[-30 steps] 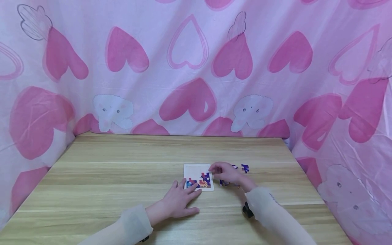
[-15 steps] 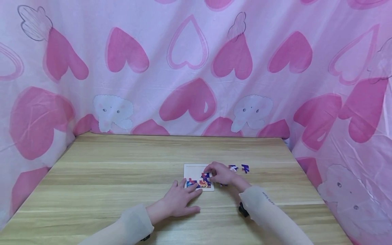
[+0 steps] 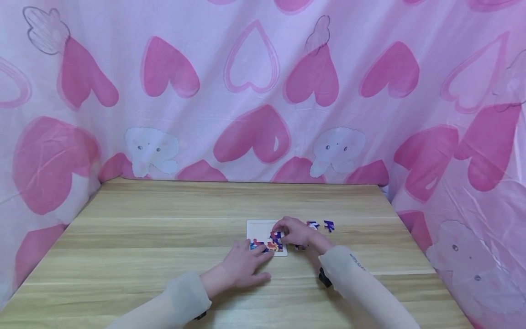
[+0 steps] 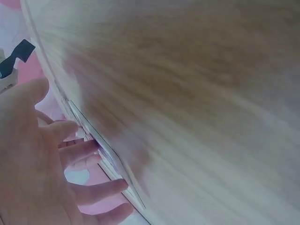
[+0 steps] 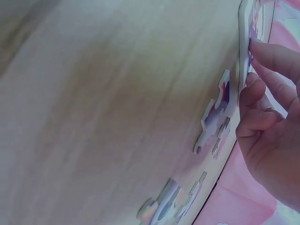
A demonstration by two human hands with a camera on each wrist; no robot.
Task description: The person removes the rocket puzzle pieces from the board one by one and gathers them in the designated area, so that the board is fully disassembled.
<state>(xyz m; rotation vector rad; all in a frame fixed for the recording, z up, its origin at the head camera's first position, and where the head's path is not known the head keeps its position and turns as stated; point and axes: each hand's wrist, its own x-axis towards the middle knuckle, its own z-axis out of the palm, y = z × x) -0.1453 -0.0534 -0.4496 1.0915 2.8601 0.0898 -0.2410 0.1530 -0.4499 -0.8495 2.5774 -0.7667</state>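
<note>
A white square puzzle tray point(image 3: 259, 226) lies on the table, its lower part and right side partly filled with colourful jigsaw pieces point(image 3: 272, 247). My left hand point(image 3: 242, 266) rests with spread, fairly straight fingers across the tray's lower left edge. Over the tray's right side, the thumb and index finger of my right hand point(image 3: 297, 231) pinch a purple jigsaw piece point(image 3: 277, 237), mostly covered by the fingers. In the right wrist view the right hand point(image 5: 276, 103) has its fingertips at the tray edge point(image 5: 243, 47), other fingers curled. The left wrist view shows the left hand point(image 4: 42, 164) reaching onto the tray.
Loose jigsaw pieces lie right of the tray: one point(image 3: 313, 225) behind the right hand, another point(image 3: 329, 226) farther right, and some point(image 3: 301, 247) partly hidden below the wrist. A pink heart-patterned curtain point(image 3: 250, 137) encloses the wooden table point(image 3: 172, 219) at the back and sides.
My right hand has moved left from the tray's right edge onto its right side, uncovering loose pieces behind it. The left hand has shifted very slightly right.
</note>
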